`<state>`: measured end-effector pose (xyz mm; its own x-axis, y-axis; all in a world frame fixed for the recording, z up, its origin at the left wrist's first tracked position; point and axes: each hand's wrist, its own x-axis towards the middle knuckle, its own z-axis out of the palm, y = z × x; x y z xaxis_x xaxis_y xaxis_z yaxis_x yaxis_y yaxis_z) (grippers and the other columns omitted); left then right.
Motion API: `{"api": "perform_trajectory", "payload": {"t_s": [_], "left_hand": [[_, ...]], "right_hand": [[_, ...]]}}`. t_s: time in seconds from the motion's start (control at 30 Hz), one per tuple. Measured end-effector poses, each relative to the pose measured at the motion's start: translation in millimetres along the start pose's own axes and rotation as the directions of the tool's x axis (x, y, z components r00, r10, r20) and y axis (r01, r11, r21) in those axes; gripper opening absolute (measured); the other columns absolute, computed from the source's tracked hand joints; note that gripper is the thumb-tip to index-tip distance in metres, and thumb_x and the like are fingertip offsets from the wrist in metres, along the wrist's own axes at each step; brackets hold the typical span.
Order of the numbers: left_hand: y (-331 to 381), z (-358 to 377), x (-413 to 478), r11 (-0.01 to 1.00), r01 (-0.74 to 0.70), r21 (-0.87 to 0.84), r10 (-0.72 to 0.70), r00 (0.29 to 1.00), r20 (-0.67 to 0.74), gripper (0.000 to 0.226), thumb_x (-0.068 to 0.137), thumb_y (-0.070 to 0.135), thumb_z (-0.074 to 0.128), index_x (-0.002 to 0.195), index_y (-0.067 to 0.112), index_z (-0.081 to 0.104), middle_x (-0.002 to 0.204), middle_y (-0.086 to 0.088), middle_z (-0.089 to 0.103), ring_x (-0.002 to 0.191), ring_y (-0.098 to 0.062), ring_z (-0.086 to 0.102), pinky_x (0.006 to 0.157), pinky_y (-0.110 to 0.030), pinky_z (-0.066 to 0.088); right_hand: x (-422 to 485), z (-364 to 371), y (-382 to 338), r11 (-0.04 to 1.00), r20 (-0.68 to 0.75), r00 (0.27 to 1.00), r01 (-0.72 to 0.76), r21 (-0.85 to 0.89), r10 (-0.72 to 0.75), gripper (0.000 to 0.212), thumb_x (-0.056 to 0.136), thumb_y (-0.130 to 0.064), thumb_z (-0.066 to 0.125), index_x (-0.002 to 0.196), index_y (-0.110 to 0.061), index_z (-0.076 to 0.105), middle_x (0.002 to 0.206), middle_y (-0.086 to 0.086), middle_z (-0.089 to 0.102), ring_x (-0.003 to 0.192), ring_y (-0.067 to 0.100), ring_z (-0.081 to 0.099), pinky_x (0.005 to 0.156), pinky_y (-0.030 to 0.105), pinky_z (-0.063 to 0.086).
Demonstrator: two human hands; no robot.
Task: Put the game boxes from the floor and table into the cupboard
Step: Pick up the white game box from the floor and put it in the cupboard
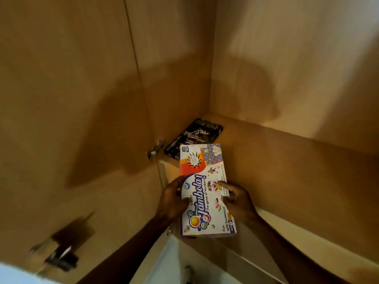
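Note:
A white Tambola game box (202,173) with colourful print is held flat over the front edge of the wooden cupboard shelf (287,160). My left hand (171,198) grips its left long side, thumb on top. My right hand (238,198) grips the right long side, fingers spread on the lid. The far end of the box reaches over the shelf; the near end hangs out past the edge. A black game box (194,134) lies flat in the shelf's back left corner, just beyond the Tambola box.
The cupboard's side wall (287,58) rises on the right and its back panel (174,58) at centre. An open door (61,119) with metal hinges (155,149) stands to the left. The shelf's right part is bare wood.

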<state>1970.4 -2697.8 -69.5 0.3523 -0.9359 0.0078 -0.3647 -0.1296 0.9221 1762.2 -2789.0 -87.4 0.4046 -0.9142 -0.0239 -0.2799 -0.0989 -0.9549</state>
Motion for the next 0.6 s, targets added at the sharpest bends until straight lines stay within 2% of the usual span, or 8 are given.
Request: {"api": "perform_trajectory", "payload": {"t_s": [0.1,0.2,0.3,0.37,0.43,0.47,0.53,0.6], "left_hand": [[10,-8,69,0.999,-0.003,0.035,0.002,1.0,0.017,0.06,0.076,-0.004,0.07,0.123,0.031,0.057,0.107,0.012,0.067,0.087,-0.011,0.067,0.068,-0.021,0.057],[21,-12,136,0.995,-0.008,0.096,0.003,0.999,0.049,0.055,0.082,-0.004,0.066,0.13,0.018,0.055,0.114,0.006,0.065,0.091,-0.01,0.063,0.074,-0.019,0.054],[25,-18,183,0.986,-0.016,0.166,0.002,0.997,0.083,0.05,0.084,-0.001,0.069,0.13,0.008,0.053,0.119,0.004,0.059,0.107,-0.013,0.06,0.089,-0.026,0.053],[29,-22,201,0.995,0.031,0.096,-0.047,0.983,0.175,0.059,0.076,0.007,0.081,0.128,0.004,0.052,0.133,-0.002,0.054,0.122,-0.023,0.057,0.098,-0.033,0.051],[35,-28,209,0.991,0.03,0.131,-0.074,0.937,0.341,0.08,0.064,0.022,0.091,0.132,0.009,0.049,0.146,0.006,0.039,0.133,-0.019,0.046,0.108,-0.026,0.043],[40,-30,210,0.958,-0.031,0.285,-0.098,0.9,0.426,0.088,0.064,0.028,0.09,0.138,0.012,0.046,0.151,0.008,0.029,0.139,-0.016,0.035,0.113,-0.019,0.029],[41,-35,214,0.79,-0.202,0.579,-0.121,0.874,0.47,0.1,0.066,0.043,0.086,0.15,0.022,0.034,0.162,0.002,0.008,0.149,-0.022,0.008,0.114,-0.022,0.003],[37,-42,211,0.668,-0.265,0.695,-0.068,0.909,0.412,0.095,0.065,0.054,0.082,0.147,0.031,0.039,0.162,0.001,0.015,0.149,-0.024,0.009,0.119,-0.036,0.003]], "right_hand": [[62,-1,-5,1.0,-0.018,0.999,-0.026,0.01,0.026,0.049,0.086,0.012,0.058,0.126,-0.017,0.062,0.133,0.004,0.058,0.11,0.014,0.062,0.078,0.023,0.059],[121,-1,-9,0.999,-0.024,0.998,-0.05,-0.004,0.05,0.042,0.088,0.008,0.059,0.121,-0.017,0.065,0.133,0.006,0.06,0.106,0.015,0.063,0.074,0.019,0.058],[164,-4,-13,0.998,-0.042,0.998,-0.039,-0.046,0.037,0.036,0.086,0.004,0.064,0.119,-0.012,0.066,0.132,0.008,0.06,0.112,0.02,0.062,0.084,0.028,0.058],[186,-6,-16,0.996,-0.041,0.999,-0.026,-0.083,0.023,0.037,0.084,0.003,0.066,0.119,-0.009,0.065,0.134,0.008,0.058,0.119,0.023,0.059,0.095,0.038,0.055],[202,-9,-17,0.995,-0.031,1.0,-0.004,-0.097,0.001,0.039,0.082,0.004,0.067,0.119,-0.009,0.065,0.134,0.008,0.057,0.122,0.025,0.057,0.098,0.043,0.053],[208,-10,-17,0.996,-0.025,1.0,-0.01,-0.084,0.008,0.04,0.082,0.005,0.068,0.119,-0.009,0.064,0.134,0.009,0.057,0.122,0.025,0.057,0.097,0.043,0.054],[216,-12,-17,0.997,-0.011,1.0,-0.023,-0.078,0.022,0.041,0.081,0.004,0.069,0.119,-0.011,0.063,0.133,0.008,0.057,0.122,0.024,0.057,0.096,0.043,0.054],[216,-13,-16,0.993,0.008,1.0,0.009,-0.118,-0.009,0.04,0.08,0.0,0.071,0.117,-0.013,0.065,0.133,0.007,0.056,0.123,0.023,0.055,0.097,0.043,0.053]]}}
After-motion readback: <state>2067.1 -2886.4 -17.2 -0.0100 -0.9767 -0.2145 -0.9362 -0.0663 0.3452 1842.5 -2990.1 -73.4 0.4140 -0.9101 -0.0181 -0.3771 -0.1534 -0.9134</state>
